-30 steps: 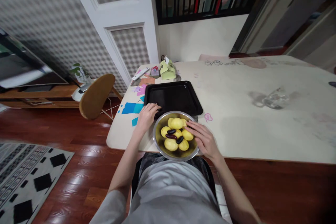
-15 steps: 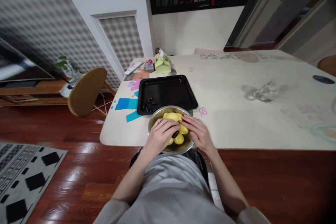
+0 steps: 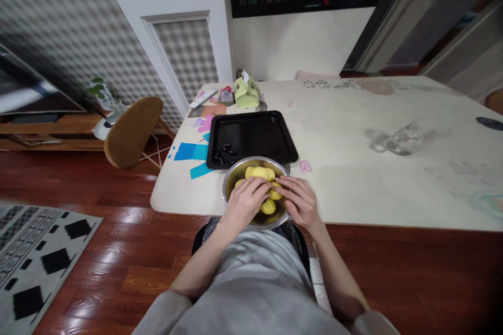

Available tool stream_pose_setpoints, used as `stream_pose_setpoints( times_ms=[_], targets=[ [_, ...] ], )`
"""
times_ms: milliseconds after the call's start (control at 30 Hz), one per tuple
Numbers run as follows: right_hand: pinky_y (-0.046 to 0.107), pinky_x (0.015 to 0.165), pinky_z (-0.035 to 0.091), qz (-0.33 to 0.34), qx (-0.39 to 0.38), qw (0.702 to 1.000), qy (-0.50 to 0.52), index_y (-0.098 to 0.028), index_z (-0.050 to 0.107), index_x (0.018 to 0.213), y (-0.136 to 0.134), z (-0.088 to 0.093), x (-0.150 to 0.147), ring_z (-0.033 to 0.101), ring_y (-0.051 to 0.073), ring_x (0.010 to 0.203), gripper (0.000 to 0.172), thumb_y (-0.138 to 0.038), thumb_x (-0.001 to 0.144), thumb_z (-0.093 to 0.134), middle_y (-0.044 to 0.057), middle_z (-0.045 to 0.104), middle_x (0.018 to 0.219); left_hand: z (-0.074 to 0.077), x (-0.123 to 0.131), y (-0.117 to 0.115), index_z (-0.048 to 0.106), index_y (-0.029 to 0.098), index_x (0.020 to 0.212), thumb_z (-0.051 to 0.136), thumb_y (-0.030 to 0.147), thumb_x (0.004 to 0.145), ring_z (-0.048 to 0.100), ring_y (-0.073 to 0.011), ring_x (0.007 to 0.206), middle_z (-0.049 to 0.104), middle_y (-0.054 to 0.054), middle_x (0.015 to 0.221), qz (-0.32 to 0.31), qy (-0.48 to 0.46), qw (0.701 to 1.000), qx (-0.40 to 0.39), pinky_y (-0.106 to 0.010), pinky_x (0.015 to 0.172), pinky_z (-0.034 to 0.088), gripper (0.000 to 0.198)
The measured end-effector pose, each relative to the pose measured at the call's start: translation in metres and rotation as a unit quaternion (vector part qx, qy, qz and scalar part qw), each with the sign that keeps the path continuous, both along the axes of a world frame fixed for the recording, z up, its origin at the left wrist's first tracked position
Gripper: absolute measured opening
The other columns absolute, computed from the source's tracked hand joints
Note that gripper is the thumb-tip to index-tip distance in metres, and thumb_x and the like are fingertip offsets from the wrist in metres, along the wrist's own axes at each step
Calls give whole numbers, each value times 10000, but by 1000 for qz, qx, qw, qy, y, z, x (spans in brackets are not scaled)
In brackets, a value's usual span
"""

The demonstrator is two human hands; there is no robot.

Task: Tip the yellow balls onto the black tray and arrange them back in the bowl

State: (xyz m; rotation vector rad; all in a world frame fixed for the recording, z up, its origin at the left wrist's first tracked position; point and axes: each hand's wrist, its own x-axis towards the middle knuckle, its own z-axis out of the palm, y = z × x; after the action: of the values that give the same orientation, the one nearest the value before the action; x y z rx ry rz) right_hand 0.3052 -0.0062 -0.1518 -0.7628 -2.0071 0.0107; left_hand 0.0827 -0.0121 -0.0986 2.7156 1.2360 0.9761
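Observation:
A metal bowl (image 3: 228, 202) at the table's near edge holds several rounded yellow pieces (image 3: 261, 173); I cannot tell what they are made of. Over the bowl's left half is my left hand (image 3: 244, 201), with a ring on one finger. Its fingers are curled and close together, hiding whatever is beneath them. From the right rim my right hand (image 3: 301, 200) reaches in, fingers bent, fingertips meeting the left ones beside a yellow piece. Whatever is pinched there is hidden. Behind the bowl lies a black baking tray (image 3: 255, 133) with several small dark oblong pieces (image 3: 226, 153) at its near left.
The table (image 3: 353, 178) carries a green tissue box (image 3: 246, 93), a white remote control (image 3: 203, 98) and a small box (image 3: 226, 96) at the back left. A glass cup (image 3: 404, 141) stands to the right. A wooden chair (image 3: 133, 136) is off the left end.
A dark oblong piece seen under my left hand no longer shows. Both hands stay over the bowl with slight finger movement. The whole view has shifted a little.

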Motion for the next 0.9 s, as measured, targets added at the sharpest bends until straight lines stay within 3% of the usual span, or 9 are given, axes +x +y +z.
stream_pose_setpoints(
  times_ms=[367,633,733,900],
  targets=[
    [542,984,497,15,-8,999,-37,-293,718,1317,-2,-4,1,676,322,1247,389,-365,989,520,85,744,1354,-3,-14,-18,702,211,997,520,184,1085,732,-201,941,775,-55,1023,-37,-73,996,-39,-367,854,594,204],
    [547,981,518,16,-5,1000,-26,-297,680,1391,-2,-4,2,656,331,1256,438,-350,985,527,90,721,1388,0,-18,-18,717,213,1052,567,139,1054,733,-197,960,787,-62,1024,-46,-115,992,-6,-360,877,591,168],
    [547,948,536,2,2,1000,-13,-309,688,1379,-2,-4,3,672,334,1219,436,-327,976,522,91,732,1360,-2,-34,-8,714,214,1065,603,117,1029,732,-197,980,782,-61,1038,-7,-170,985,39,-355,895,587,152],
    [535,911,554,-10,15,1000,-4,-310,684,1384,-2,-4,3,681,328,1191,443,-270,976,516,96,741,1331,-17,-74,25,721,223,1057,546,175,1059,725,-216,1036,766,-74,1075,139,-169,974,61,-387,938,589,182]
  ],
)
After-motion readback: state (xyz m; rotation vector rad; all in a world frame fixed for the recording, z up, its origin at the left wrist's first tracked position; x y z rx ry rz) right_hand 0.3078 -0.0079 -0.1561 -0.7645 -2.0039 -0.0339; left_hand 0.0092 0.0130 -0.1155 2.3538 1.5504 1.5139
